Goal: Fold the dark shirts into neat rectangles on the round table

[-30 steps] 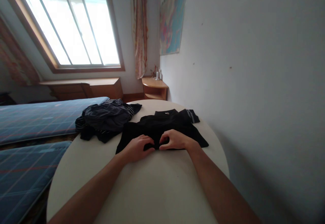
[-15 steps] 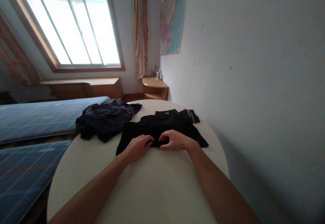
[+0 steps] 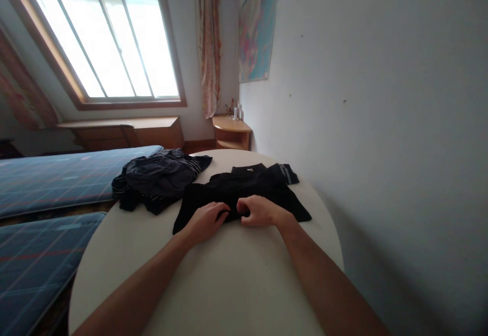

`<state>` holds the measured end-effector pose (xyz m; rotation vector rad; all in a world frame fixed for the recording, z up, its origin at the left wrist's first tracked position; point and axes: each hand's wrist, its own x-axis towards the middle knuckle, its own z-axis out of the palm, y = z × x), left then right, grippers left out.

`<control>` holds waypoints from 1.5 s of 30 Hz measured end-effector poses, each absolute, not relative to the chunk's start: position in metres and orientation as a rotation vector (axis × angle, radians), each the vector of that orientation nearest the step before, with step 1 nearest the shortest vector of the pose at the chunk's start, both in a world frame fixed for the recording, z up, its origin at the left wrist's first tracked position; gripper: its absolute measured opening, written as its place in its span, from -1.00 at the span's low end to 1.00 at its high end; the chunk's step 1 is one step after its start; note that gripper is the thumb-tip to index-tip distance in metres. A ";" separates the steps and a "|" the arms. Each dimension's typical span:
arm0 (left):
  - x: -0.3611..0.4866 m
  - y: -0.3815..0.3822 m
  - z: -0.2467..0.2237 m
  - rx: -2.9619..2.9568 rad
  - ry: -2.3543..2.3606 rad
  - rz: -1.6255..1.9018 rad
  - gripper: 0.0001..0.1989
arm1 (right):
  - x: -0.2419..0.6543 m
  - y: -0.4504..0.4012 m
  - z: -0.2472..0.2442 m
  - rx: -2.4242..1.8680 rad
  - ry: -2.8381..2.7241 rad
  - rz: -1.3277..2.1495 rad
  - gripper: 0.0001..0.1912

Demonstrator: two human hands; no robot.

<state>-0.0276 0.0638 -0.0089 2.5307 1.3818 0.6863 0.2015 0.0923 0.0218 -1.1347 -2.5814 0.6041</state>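
A black shirt (image 3: 244, 188) lies spread on the round white table (image 3: 232, 275), its collar at the far side and a sleeve with grey stripes at the far right. At the middle of its near edge, my left hand (image 3: 208, 219) has its fingers curled onto the cloth. My right hand (image 3: 259, 211) sits just beside it, thumb and fingers pinched together on the same edge. A narrow gap separates the two hands. The fabric between the fingertips is mostly hidden.
A heap of dark clothes (image 3: 158, 178) lies left of the shirt on the table. Blue plaid mattresses (image 3: 49, 244) stand at the left. A white wall (image 3: 400, 148) runs close along the right. Behind are a corner shelf (image 3: 232, 124) and a low wooden desk (image 3: 156, 130).
The fingers and thumb of my right hand have closed together on the shirt's near edge. My left hand stays almost in place. The view has shifted very slightly.
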 end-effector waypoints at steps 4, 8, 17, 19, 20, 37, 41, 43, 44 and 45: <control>-0.029 0.059 -0.001 2.609 1.261 0.609 -0.81 | 0.205 0.090 0.026 -1.158 -2.557 0.723 -0.85; -0.031 0.058 0.001 2.621 1.081 0.477 -0.73 | 0.208 0.091 0.027 -1.132 -2.545 1.110 -0.76; -0.031 0.061 -0.012 2.658 1.113 0.592 -0.77 | 0.205 0.098 0.024 -1.156 -2.369 0.521 -0.80; -0.030 0.060 -0.011 2.643 1.078 0.515 -0.81 | 0.208 0.103 0.021 -1.196 -2.281 0.364 -0.81; -0.028 0.059 -0.010 2.625 1.056 0.473 -0.82 | 0.209 0.106 0.018 -1.192 -2.242 0.309 -0.79; 0.002 0.013 0.022 1.795 0.563 -0.177 -0.68 | 0.218 0.110 0.020 -1.742 -2.286 0.112 -0.61; -0.007 0.034 0.021 2.069 0.907 0.542 -0.71 | 0.215 0.111 0.016 -1.610 -2.328 -0.016 -0.58; -0.017 0.051 0.014 2.201 1.130 0.868 -0.69 | 0.214 0.111 0.014 -1.597 -2.365 0.002 -0.56; -0.024 0.060 0.008 2.235 1.257 0.933 -0.67 | 0.214 0.111 0.014 -1.608 -2.380 0.032 -0.55; -0.030 0.069 0.002 2.231 1.393 0.949 -0.64 | 0.214 0.111 0.014 -1.623 -2.390 0.062 -0.56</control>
